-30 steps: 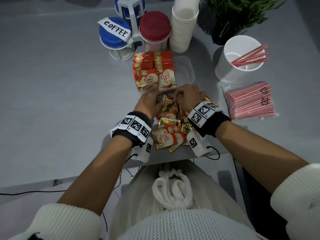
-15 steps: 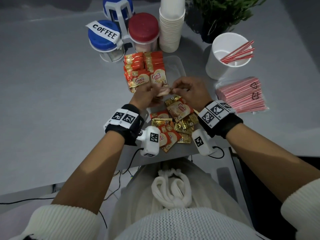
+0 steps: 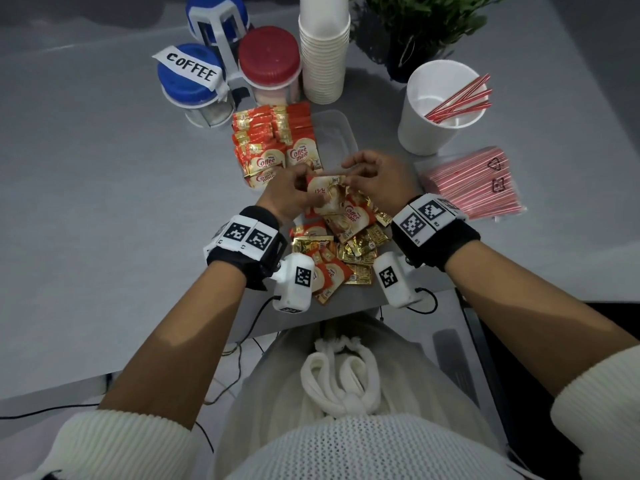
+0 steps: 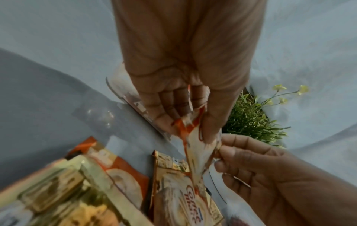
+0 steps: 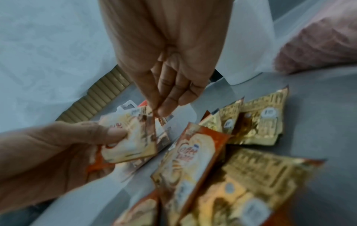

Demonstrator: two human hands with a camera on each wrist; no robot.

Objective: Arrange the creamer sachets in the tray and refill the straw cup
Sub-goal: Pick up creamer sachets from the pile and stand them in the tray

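Note:
Between both hands hangs one orange-and-cream creamer sachet (image 3: 323, 195). My left hand (image 3: 289, 192) grips its left side between thumb and fingers, and my right hand (image 3: 372, 178) pinches its right corner. In the left wrist view the sachet (image 4: 195, 146) is seen edge on. The right wrist view shows the sachet (image 5: 131, 137) just above the table. A loose pile of sachets (image 3: 343, 244) lies under the hands. The clear tray (image 3: 341, 133) holds two rows of upright sachets (image 3: 270, 140) on its left. The white straw cup (image 3: 433, 123) holds a few red-striped straws (image 3: 460, 102).
A bag of red-striped straws (image 3: 474, 185) lies at the right. Behind the tray stand a blue-lidded jar labelled COFFEE (image 3: 194, 84), a red-lidded jar (image 3: 270, 64), a stack of white cups (image 3: 323, 50) and a potted plant (image 3: 422, 26). The table's front edge runs under my wrists.
Both hands have lifted one sachet off the pile and moved it away from me, close to the tray. It now hangs between them, turned more upright.

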